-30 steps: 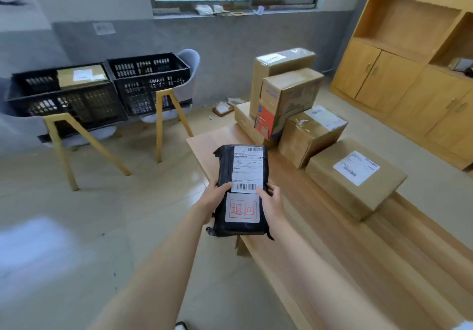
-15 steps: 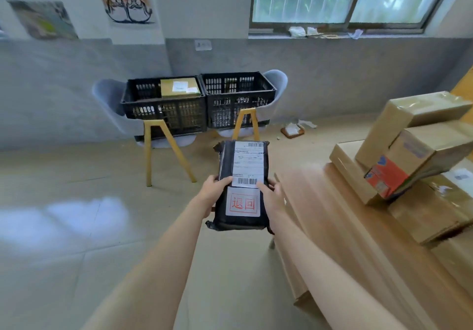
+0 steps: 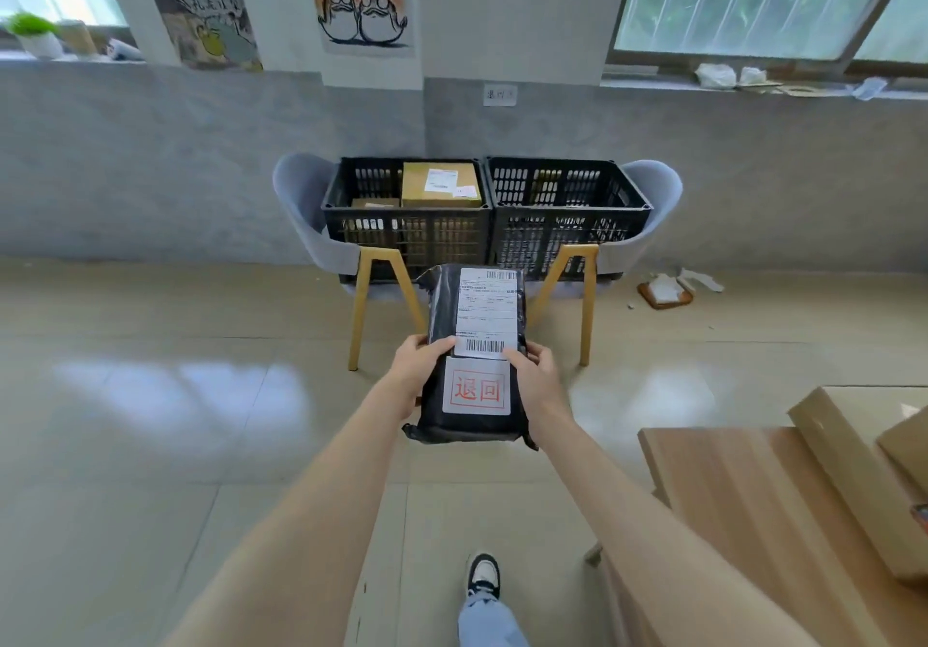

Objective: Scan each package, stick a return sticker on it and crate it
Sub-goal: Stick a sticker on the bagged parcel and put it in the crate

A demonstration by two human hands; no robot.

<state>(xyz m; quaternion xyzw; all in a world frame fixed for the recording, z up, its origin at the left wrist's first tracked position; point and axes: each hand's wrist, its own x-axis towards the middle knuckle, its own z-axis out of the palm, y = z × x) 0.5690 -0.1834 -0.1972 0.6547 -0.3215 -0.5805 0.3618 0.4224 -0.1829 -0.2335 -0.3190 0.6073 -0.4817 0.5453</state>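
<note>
I hold a black plastic-wrapped package [image 3: 442, 315] in front of me, above the floor. It carries a white shipping label with barcodes and, below it, a white return sticker [image 3: 477, 388] with red characters. My left hand [image 3: 419, 363] grips its left edge and my right hand [image 3: 535, 368] grips its right edge, thumbs on top. Straight ahead stand two black crates on grey chairs. The left crate [image 3: 407, 234] holds a cardboard box [image 3: 439, 184] with a label; the right crate [image 3: 567, 224] shows nothing inside from here.
The wooden table [image 3: 743, 506] lies at my lower right with cardboard boxes [image 3: 853, 476] on it. Yellow chair legs [image 3: 359, 305] splay out below the crates. Scraps of packaging [image 3: 665, 290] lie on the floor to the right. My shoe [image 3: 483, 573] is on the tiled floor.
I have turned left, away from the table, so the crates now sit straight ahead and closer. The package stays gripped in both hands the same way.
</note>
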